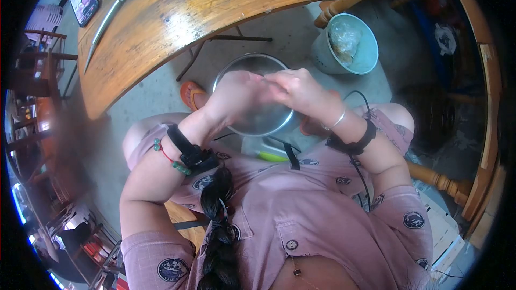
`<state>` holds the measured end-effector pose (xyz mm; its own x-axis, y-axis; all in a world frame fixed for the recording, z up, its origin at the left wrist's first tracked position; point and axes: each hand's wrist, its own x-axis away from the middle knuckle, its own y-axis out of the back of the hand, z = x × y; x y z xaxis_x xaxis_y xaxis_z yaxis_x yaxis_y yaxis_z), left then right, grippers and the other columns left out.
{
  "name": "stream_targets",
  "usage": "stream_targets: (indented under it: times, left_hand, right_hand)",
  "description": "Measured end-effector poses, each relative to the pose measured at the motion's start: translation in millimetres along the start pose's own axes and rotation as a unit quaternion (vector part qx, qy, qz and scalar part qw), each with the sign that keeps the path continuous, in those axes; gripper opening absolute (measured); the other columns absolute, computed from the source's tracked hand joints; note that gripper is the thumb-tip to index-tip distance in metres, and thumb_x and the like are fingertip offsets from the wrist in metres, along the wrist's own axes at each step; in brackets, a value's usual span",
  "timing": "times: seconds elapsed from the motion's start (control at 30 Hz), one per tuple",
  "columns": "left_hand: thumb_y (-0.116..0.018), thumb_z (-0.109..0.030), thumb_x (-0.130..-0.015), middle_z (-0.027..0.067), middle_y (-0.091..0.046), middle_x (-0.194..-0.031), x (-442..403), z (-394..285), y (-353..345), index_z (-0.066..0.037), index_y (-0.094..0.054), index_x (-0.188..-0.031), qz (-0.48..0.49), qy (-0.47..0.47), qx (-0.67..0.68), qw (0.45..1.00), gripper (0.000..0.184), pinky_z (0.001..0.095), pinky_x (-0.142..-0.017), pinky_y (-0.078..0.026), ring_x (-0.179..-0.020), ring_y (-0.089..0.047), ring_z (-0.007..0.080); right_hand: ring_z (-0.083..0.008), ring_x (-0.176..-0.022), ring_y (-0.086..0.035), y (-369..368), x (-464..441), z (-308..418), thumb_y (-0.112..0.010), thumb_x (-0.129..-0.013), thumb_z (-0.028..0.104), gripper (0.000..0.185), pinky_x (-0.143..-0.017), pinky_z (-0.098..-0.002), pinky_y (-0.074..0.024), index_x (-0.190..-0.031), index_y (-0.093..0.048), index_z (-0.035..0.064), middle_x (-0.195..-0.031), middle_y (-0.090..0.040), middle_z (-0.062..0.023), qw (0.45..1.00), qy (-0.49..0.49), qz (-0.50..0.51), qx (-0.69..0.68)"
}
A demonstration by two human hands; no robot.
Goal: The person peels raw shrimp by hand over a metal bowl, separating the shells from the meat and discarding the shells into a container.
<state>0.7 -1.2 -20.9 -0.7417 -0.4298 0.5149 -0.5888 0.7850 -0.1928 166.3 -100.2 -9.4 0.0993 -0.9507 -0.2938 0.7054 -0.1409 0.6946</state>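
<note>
Both hands meet over a round metal bowl on the floor between the knees. Motion blurs my left hand, and its fingers are hard to make out. Its back and wrist face up at the bowl's left side. My right hand has its fingers curled in a pinch, with the fingertips close to the left hand. Something pinkish and smeared shows between the two hands, but I cannot tell whether it is a thing or fingers. The bowl's contents are mostly hidden beneath the hands.
A wooden table stands ahead, bearing a propped phone and a long, thin knife-like item. To the right, a pale bucket holds a clear plastic bag. Wooden chair parts stand at the right.
</note>
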Motion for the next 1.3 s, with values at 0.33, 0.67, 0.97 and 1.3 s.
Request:
stream_targets:
  times: [0.33, 0.67, 0.97, 1.3]
  left_hand:
    - [-0.057, -0.004, -0.093, 0.0089, -0.067, -0.089, 5.1, -13.1, -5.7, 0.004, -0.059, -0.100, 0.008, 0.041, -0.027, 0.999, 0.011, 0.0238, -0.073, -0.053, -0.077, -0.064, 0.0136]
    - [-0.056, -0.004, -0.094, 0.0100, -0.067, -0.092, -4.6, 8.7, 5.8, 0.005, -0.057, -0.102, 0.002, -0.042, -0.045, 0.998, 0.012, 0.0241, -0.074, -0.053, -0.079, -0.065, 0.0150]
    - [-0.056, -0.004, -0.094, 0.0103, -0.067, -0.091, 4.7, -11.8, -6.8, 0.005, -0.056, -0.103, -0.007, 0.059, 0.012, 0.998, 0.013, 0.0247, -0.074, -0.053, -0.080, -0.065, 0.0155]
    - [-0.054, -0.005, -0.095, 0.0127, -0.068, -0.090, 9.2, -24.6, -8.1, 0.005, -0.055, -0.106, 0.012, 0.001, 0.093, 0.996, 0.015, 0.0252, -0.074, -0.053, -0.077, -0.065, 0.0165]
  right_hand:
    - [-0.0306, -0.065, -0.066, 0.3, 1.7, -1.6, -0.065, -0.072, 0.005, 0.023, -0.061, -0.0377, -0.0545, -0.094, -0.067, -0.0012, -0.072, -0.064, -0.0163, 1.000, -0.025, -0.009, -0.002]
    - [-0.0314, -0.068, -0.067, 8.7, -2.5, 5.4, -0.062, -0.074, 0.004, 0.024, -0.062, -0.0369, -0.0545, -0.097, -0.068, -0.0001, -0.076, -0.065, -0.0204, 0.997, -0.067, 0.013, -0.041]
    - [-0.0201, -0.061, -0.067, 12.2, -3.1, 3.1, -0.063, -0.076, 0.001, 0.022, -0.058, -0.0303, -0.0533, -0.097, -0.069, 0.0008, -0.070, -0.065, -0.0162, 0.991, -0.110, 0.030, -0.071]
    - [-0.0126, -0.075, -0.068, 15.4, -2.9, -1.3, -0.060, -0.084, 0.000, 0.024, -0.066, -0.0261, -0.0552, -0.107, -0.062, -0.0076, -0.089, -0.070, -0.0077, 0.822, -0.339, 0.041, -0.455]
